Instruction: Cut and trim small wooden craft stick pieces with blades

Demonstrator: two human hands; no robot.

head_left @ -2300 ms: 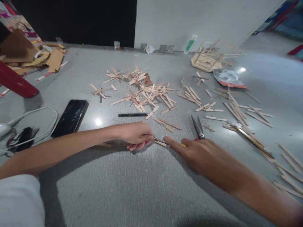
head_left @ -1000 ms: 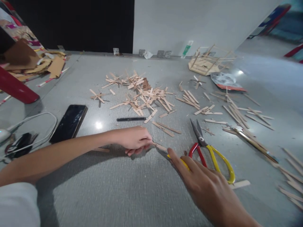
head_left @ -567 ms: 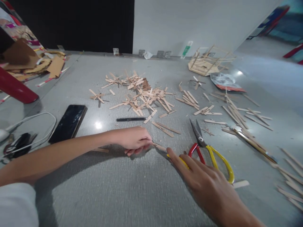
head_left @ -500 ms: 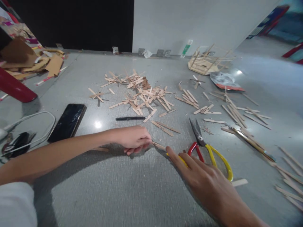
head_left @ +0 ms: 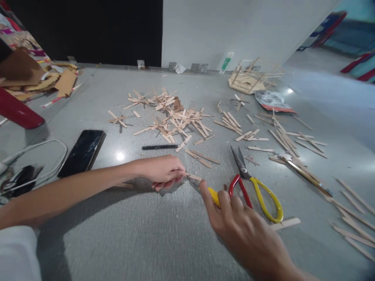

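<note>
My left hand [head_left: 168, 171] is closed, its fingertips pinching a short wooden craft stick [head_left: 194, 177] that points right. My right hand [head_left: 243, 222] is wrapped round a yellow utility knife [head_left: 215, 196], index finger stretched along its top. The thin blade seems to lie just beneath the craft stick; whether it touches is unclear. Beside my right hand, scissors [head_left: 244, 171] with one red and one yellow handle lie with their blades parted. Beyond my left hand lie a black pen [head_left: 159, 147] and a few loose craft sticks [head_left: 202, 156].
A heap of craft sticks [head_left: 187, 117] spreads across the middle, with more sticks [head_left: 284, 141] at right. A stick frame model [head_left: 244, 82] and plastic packet [head_left: 275, 102] stand farther back. A phone [head_left: 82, 153], white cable [head_left: 63, 146] and cardboard [head_left: 66, 82] lie at left.
My right hand has drawn slightly back and down from the craft stick, showing more of the yellow handle. My left hand keeps its pinch. The view has shifted slightly.
</note>
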